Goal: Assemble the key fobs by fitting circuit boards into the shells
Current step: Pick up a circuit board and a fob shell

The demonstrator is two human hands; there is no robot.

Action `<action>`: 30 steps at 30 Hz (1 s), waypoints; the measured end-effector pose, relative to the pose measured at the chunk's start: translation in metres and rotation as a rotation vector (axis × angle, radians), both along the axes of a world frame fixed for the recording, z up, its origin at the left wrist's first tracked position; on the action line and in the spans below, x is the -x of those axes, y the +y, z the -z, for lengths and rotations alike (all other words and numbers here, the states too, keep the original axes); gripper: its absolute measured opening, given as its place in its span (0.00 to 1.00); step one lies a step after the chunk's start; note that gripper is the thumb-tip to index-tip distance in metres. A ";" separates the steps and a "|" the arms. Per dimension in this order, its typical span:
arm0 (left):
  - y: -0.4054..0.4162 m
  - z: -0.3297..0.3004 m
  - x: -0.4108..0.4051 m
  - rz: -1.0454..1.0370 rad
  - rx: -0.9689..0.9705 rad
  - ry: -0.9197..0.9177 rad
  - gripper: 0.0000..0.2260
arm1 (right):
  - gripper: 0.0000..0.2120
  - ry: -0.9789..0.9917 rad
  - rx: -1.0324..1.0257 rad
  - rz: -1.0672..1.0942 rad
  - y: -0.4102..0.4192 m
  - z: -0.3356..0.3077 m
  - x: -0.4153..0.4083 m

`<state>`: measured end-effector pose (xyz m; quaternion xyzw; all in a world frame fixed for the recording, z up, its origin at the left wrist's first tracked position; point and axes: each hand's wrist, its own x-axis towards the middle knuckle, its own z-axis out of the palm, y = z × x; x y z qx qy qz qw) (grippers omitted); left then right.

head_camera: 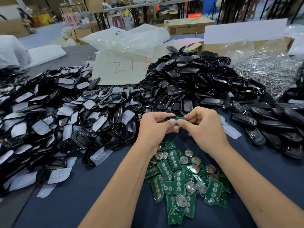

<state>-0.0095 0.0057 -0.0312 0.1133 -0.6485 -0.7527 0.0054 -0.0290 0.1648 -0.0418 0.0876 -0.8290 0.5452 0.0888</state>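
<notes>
My left hand [153, 125] grips a black key fob shell [171, 117] above the blue table. A green circuit board [181, 120] lies against that shell, pinched by the thumb and fingers of my right hand [204, 125]. Both hands meet over the middle of the table, and my fingers hide most of the shell. Below my wrists lies a loose pile of green circuit boards [185, 180], several with round silver battery clips.
A big heap of black shells [189, 79] rises behind my hands. Shells with clear button pads [54, 122] cover the left side. Closed black fobs [271, 127] lie at the right. A bag of metal parts [269, 74] and plastic bags sit farther back.
</notes>
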 end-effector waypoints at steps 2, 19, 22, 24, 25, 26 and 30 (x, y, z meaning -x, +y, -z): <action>0.001 0.000 0.000 -0.002 0.003 -0.003 0.08 | 0.11 0.015 -0.032 0.052 -0.002 -0.001 -0.003; -0.023 -0.019 -0.001 0.127 0.143 0.134 0.08 | 0.04 -0.119 0.373 -0.108 -0.006 -0.008 -0.011; -0.027 -0.023 -0.001 0.028 0.118 0.146 0.06 | 0.05 -0.083 0.400 -0.085 -0.021 -0.015 -0.005; -0.034 -0.029 0.000 -0.077 0.030 0.153 0.05 | 0.05 -0.051 0.418 -0.105 -0.041 -0.025 0.000; -0.041 -0.033 0.001 -0.127 -0.027 0.165 0.06 | 0.05 -0.044 0.435 -0.138 -0.051 -0.030 0.002; -0.051 -0.038 0.001 -0.179 -0.079 0.190 0.06 | 0.05 -0.037 0.433 -0.181 -0.064 -0.035 0.004; -0.104 -0.050 -0.001 -0.518 -0.200 0.308 0.09 | 0.14 0.228 -0.170 -0.304 -0.117 -0.037 0.005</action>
